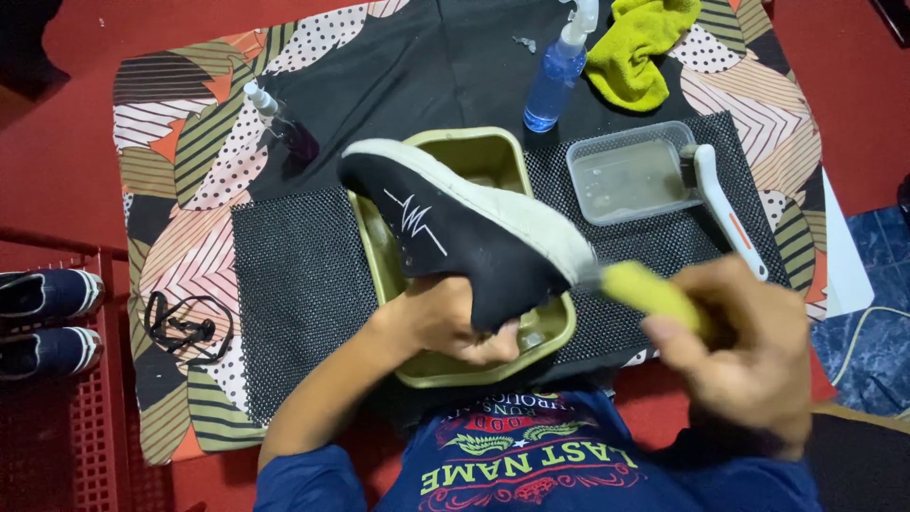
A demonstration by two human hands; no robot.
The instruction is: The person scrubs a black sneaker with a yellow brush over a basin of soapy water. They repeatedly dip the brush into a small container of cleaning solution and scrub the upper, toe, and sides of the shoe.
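Black shoe [464, 232] hiding left fingers, yellow brush [654, 294] (blurred), right hand [749, 356]

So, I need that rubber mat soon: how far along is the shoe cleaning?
Done: laces lie removed on the patterned cloth. In hand: left hand holds the black white-soled shoe over the olive basin; right hand works a yellow-handled brush at its heel. Left: two navy shoes wait aside.

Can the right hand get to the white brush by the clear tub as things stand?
Probably not right away. The right hand is closed on a yellow-handled brush at the shoe's sole. The white brush lies uncovered just beyond it, beside the clear tub, so the path is free once it lets go.
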